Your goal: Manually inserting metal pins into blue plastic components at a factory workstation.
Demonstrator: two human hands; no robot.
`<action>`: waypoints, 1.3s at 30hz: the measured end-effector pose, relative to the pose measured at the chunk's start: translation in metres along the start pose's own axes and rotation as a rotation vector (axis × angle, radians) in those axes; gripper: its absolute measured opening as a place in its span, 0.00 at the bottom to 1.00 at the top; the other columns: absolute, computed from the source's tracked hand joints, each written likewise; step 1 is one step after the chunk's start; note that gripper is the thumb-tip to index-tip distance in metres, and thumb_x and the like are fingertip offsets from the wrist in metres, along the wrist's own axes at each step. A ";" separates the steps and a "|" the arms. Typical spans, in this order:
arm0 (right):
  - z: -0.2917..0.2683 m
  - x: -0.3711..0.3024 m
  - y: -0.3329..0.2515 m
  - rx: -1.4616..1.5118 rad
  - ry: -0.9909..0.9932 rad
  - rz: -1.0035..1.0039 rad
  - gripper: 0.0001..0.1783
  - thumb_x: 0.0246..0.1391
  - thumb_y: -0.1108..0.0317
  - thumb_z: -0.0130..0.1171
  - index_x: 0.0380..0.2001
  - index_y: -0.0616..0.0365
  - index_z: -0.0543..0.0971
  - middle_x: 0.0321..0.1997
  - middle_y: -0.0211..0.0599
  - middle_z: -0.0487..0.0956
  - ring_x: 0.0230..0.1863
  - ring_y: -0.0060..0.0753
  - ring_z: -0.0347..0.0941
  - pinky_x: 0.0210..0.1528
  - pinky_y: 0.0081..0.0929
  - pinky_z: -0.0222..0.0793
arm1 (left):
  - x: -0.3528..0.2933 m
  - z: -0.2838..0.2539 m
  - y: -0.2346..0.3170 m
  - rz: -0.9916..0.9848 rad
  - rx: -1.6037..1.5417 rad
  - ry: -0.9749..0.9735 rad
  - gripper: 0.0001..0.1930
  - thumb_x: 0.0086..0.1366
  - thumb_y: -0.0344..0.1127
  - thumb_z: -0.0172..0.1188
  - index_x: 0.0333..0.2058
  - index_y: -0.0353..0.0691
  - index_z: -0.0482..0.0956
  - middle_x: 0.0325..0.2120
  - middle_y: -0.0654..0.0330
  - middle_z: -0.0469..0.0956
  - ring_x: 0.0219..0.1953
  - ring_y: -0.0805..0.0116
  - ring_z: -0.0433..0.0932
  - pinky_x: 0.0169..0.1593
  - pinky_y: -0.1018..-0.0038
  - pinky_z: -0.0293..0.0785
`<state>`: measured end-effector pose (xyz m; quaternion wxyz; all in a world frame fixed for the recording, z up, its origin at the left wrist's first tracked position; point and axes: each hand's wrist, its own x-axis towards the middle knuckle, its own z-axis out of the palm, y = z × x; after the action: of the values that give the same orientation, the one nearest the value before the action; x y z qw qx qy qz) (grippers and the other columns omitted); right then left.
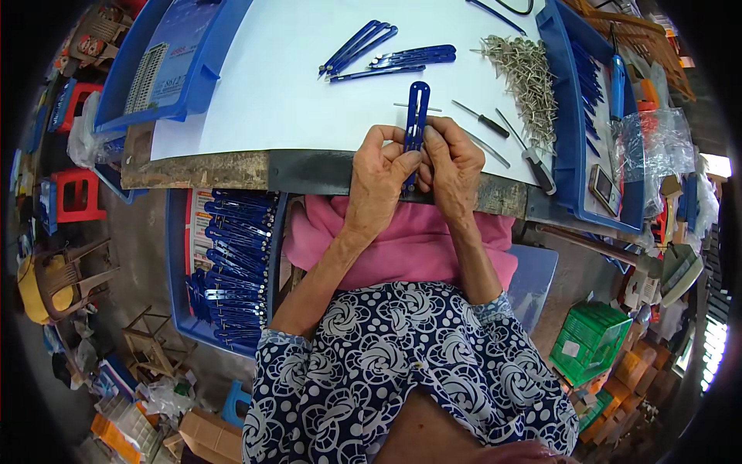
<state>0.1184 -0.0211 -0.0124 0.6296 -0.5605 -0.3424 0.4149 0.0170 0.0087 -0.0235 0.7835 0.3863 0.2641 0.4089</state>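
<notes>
1. The blue handle (418,100) is held up over the near edge of the worktop (255,100), its long end pointing to 12 o'clock
2. The left hand (374,176), at its 8 o'clock, has thumb and fingers pinching the lower part
3. The right hand (457,168), at its 4 o'clock, has thumb and fingers bent in against the other edge, seemingly pinching too; the exact contact is partly hidden
4. The step in hand looks like lining up or adjusting this one handle
5. That seems to call for a steady left pinch and fine right-hand pressure
6. From the handle, loose blue handles (359,48) lie at 11 o'clock, heaped metal pins (527,81) at 2, a screwdriver (539,168) near 3
</notes>
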 end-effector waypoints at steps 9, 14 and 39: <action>-0.002 0.003 0.007 -0.310 0.010 -0.228 0.07 0.53 0.75 0.47 0.34 0.66 0.73 0.21 0.31 0.69 0.20 0.17 0.63 0.22 0.16 0.59 | -0.003 0.003 0.001 0.027 0.203 0.073 0.09 0.58 0.22 0.50 0.36 0.32 0.61 0.19 0.60 0.73 0.20 0.79 0.71 0.22 0.85 0.68; -0.002 0.003 0.004 -0.360 -0.002 -0.235 0.07 0.52 0.75 0.48 0.33 0.66 0.74 0.24 0.33 0.70 0.25 0.20 0.65 0.28 0.17 0.61 | -0.001 -0.001 0.000 -0.028 0.154 0.077 0.08 0.59 0.24 0.50 0.36 0.32 0.61 0.18 0.62 0.72 0.19 0.82 0.69 0.21 0.85 0.67; -0.003 0.003 0.002 -0.422 -0.014 -0.228 0.08 0.52 0.74 0.49 0.32 0.66 0.75 0.22 0.29 0.69 0.24 0.17 0.63 0.28 0.16 0.59 | 0.002 -0.005 -0.004 -0.082 -0.025 0.029 0.06 0.61 0.27 0.48 0.36 0.34 0.63 0.20 0.64 0.70 0.18 0.83 0.68 0.20 0.87 0.66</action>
<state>0.1222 -0.0196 -0.0144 0.5390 -0.6346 -0.4870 0.2639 0.0158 0.0113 -0.0298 0.8005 0.3593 0.2858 0.3853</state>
